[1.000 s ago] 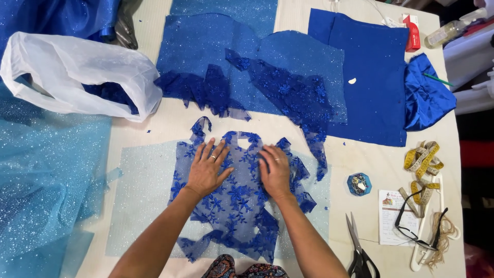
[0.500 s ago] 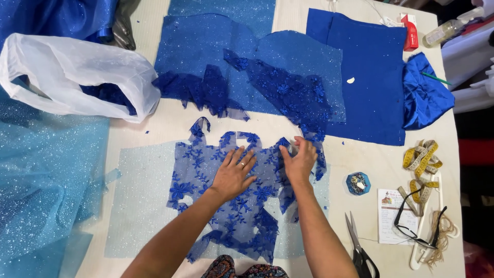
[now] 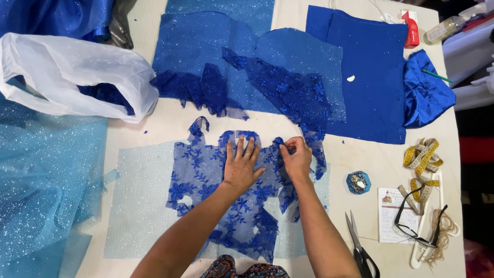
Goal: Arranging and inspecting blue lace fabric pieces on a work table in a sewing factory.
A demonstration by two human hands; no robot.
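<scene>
A piece of blue floral lace (image 3: 206, 185) lies spread over a pale glittery fabric panel (image 3: 139, 206) on the white table. My left hand (image 3: 241, 167) rests flat on the lace, fingers spread, holding it down. Just to its right, my right hand (image 3: 296, 157) pinches the lace's upper edge between thumb and fingers. Both forearms reach in from the bottom of the view.
More blue lace and glitter fabric (image 3: 247, 67) lie beyond, with a plain blue cloth (image 3: 365, 72) and satin scrap (image 3: 427, 92) at right. A white plastic bag (image 3: 72, 72) sits at left. Scissors (image 3: 360, 247), glasses (image 3: 417, 221), a tape measure (image 3: 424, 159) and a small pin box (image 3: 358, 182) lie at right.
My left hand slid right across the lace to its middle. My right hand moved up and right from lying flat and now pinches the lace's upper edge.
</scene>
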